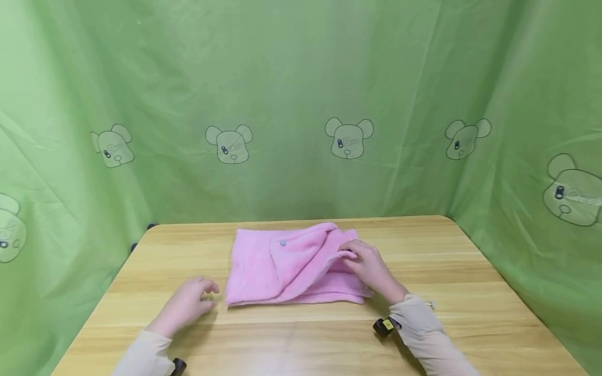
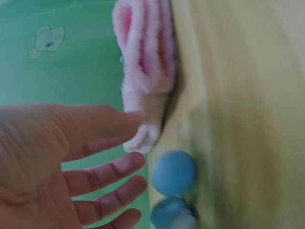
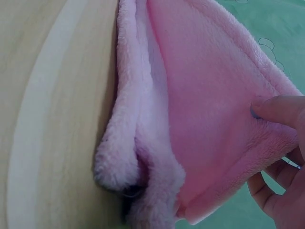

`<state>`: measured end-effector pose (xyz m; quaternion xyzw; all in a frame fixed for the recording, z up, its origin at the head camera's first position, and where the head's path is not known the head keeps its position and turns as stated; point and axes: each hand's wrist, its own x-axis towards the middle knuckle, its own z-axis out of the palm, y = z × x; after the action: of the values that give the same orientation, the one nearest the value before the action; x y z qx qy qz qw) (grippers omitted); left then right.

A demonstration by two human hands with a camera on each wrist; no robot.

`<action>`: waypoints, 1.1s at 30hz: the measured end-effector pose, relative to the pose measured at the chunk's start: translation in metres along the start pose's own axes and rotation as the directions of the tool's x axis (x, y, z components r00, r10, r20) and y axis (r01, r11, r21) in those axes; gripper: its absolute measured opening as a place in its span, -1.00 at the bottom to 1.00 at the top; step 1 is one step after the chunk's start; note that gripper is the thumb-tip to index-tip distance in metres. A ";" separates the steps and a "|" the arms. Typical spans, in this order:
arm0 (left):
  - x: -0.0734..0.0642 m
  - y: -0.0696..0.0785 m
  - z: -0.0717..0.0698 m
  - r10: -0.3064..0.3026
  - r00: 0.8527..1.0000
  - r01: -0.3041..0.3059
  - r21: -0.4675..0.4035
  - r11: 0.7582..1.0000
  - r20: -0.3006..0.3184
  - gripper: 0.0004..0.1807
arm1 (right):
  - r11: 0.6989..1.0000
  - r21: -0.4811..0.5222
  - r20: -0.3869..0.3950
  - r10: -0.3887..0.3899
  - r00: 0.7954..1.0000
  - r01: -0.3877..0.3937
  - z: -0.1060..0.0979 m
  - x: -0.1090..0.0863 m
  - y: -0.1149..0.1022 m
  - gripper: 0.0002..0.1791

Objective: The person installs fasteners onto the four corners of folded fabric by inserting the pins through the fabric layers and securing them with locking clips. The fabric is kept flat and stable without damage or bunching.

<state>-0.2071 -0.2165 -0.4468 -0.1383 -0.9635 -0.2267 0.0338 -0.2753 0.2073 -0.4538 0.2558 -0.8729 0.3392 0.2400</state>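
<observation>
A pink plush cloth (image 1: 256, 261), folded into layers, lies on the wooden table with a small blue button (image 1: 282, 243) on its upper side. My right hand (image 1: 371, 263) pinches the edge of its top layer at the right and holds that flap lifted and bent back. In the right wrist view the thumb lies on a small blue spot (image 3: 255, 112) near the flap's corner, and the layers beneath stand apart. My left hand (image 1: 188, 300) hovers just left of the cloth, holding nothing, its fingers (image 2: 105, 176) spread and slightly bent.
The wooden table (image 1: 291, 339) reaches back to a green curtain (image 1: 291, 183) printed with bear heads, which also hangs at both sides. A small pale peg-like piece (image 1: 430, 304) lies by my right sleeve. Blue round knobs (image 2: 174, 172) sit at the table's left edge.
</observation>
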 end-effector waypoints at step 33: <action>0.006 0.011 -0.005 0.053 0.996 -0.053 -0.001 0.999 -0.066 -0.75 | 1.000 -0.011 0.000 -0.007 1.000 0.007 0.001 0.000 -0.001 -0.76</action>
<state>-0.2095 -0.2081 -0.4370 -0.1564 -0.9575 -0.2316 0.0715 -0.2744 0.2062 -0.4538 0.2574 -0.8739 0.3335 0.2426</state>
